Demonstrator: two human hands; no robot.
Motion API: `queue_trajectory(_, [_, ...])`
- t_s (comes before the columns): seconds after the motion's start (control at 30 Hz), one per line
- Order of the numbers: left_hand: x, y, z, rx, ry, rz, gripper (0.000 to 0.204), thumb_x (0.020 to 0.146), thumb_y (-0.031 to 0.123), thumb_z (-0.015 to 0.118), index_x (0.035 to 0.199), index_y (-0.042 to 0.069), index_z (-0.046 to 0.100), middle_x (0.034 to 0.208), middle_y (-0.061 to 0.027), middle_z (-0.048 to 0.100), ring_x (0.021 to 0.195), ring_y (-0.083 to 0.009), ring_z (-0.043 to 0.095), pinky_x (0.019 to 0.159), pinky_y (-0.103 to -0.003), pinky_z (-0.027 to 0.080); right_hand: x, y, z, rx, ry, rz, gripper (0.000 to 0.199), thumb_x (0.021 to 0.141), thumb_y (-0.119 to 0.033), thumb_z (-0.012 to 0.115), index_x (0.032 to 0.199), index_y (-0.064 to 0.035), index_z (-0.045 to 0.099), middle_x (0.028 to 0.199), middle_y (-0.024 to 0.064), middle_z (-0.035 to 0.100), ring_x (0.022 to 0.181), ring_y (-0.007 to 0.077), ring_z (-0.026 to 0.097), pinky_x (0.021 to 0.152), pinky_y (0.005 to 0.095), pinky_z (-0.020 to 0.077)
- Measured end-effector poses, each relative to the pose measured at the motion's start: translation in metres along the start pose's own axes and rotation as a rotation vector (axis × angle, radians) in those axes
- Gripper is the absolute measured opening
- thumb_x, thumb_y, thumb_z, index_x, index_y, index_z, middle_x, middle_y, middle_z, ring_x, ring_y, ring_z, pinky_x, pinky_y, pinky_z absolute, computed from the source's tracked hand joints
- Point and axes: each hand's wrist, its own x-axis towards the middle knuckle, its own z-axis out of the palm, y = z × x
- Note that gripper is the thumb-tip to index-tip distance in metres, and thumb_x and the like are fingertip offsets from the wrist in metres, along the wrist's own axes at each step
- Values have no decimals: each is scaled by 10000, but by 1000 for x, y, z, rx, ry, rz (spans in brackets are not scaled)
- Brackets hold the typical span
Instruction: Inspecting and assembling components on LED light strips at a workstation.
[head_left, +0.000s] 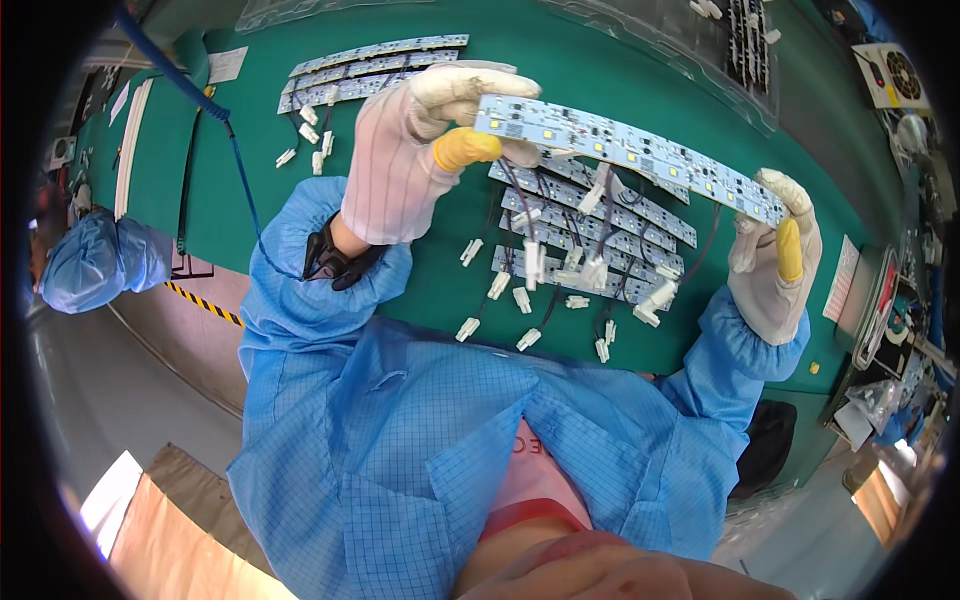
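- The LED board point(632, 150) spans the gap between the hands, raised over the green surface point(435, 285); its long axis runs left to right, the right end lower in view.
- From the left hand point(405, 150) it extends rightward; from the right hand point(775, 260), leftward. Neither is nearer: each touches one end.
- Both gloved hands are clamped on it, yellow-covered thumbs on the near side, fingers behind.
- It is a long, narrow, pale blue-white strip with small yellowish squares and dark components; whether its bow is real or lens bend, I cannot tell.
- Similar boards point(665, 215) lie beneath, with white connectors point(533, 262) on dark wires.
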Motion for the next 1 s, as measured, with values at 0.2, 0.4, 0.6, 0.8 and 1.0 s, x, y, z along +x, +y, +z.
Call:
queue_trajectory(0.2, [0, -2, 3, -42, 42, 68, 474, 882, 249, 597, 1219, -65, 486, 958, -154, 661, 850, -206, 660, 778, -265, 495, -2, 4, 6, 19, 24, -113, 530, 800, -262, 714, 1178, 38, 494, 822, 64, 589, 578, 83, 547, 474, 181, 395])
queue_trajectory(0.4, [3, -4, 6, 120, 107, -23, 628, 873, 454, 552, 1194, -83, 497, 880, -142, 683, 818, -172, 658, 792, -253, 483, -2, 4, -3, -148, -78, -167, 481, 863, -290, 635, 1160, 64, 502, 612, 32, 578, 627, 91, 563, 568, 190, 426])
queue_trajectory(0.6, [2, -9, 7, 160, 156, -6, 678, 855, 498, 548, 1203, -80, 489, 935, -138, 668, 829, -171, 652, 804, -265, 491, -7, 1, 1, -114, -16, -101, 422, 839, -188, 665, 1159, 35, 504, 843, 84, 636, 581, 76, 555, 547, 189, 435])
queue_trajectory(0.8, [10, -7, 10, 535, 194, -57, 706, 873, 620, 389, 1190, 11, 553, 828, -91, 690, 837, -148, 644, 801, -279, 472, -4, 2, 0, -108, -108, -193, 427, 838, -211, 668, 1153, 30, 509, 961, 123, 634, 669, 96, 613, 514, 180, 463])
queue_trajectory(1.0, [11, -5, 5, 605, 112, -108, 777, 847, 686, 319, 1187, 32, 565, 768, -71, 693, 838, -138, 643, 823, -282, 455, -7, -5, -6, -137, -166, -31, 411, 860, -155, 630, 1178, 58, 480, 866, 114, 617, 818, 149, 584, 575, 199, 441])
